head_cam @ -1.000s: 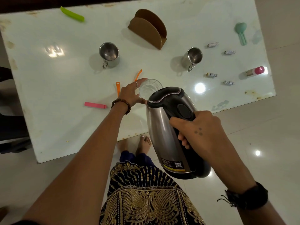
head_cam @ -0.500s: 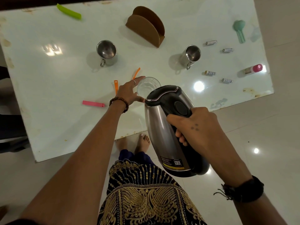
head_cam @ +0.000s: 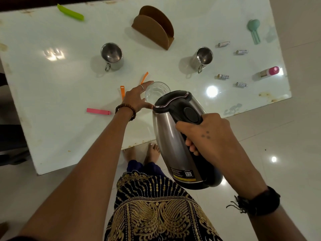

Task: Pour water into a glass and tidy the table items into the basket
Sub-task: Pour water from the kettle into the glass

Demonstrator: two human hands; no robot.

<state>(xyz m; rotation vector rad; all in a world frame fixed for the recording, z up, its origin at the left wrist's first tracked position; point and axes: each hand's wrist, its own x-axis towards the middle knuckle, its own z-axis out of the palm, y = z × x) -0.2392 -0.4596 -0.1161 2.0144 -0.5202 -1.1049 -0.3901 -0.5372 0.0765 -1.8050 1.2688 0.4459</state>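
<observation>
A clear glass (head_cam: 157,91) stands on the white table (head_cam: 52,101) near its front edge. My left hand (head_cam: 137,98) wraps its left side, thumb and fingers touching it. My right hand (head_cam: 208,134) grips the black handle of a steel electric kettle (head_cam: 175,136), tilted forward with its spout over the glass rim. The kettle hides the glass's near side. Whether water is flowing cannot be seen. No basket is in view.
Two steel mugs (head_cam: 112,55) (head_cam: 202,58), a brown holder (head_cam: 153,26), green (head_cam: 70,12), pink (head_cam: 98,111) and orange clips (head_cam: 122,92), several batteries (head_cam: 223,76), a pink-capped bottle (head_cam: 270,72) and a teal tool (head_cam: 254,30) lie on the table. My feet (head_cam: 152,152) show below its edge.
The kettle has moved slightly forward toward the glass and stays tilted. My left hand keeps its hold on the glass.
</observation>
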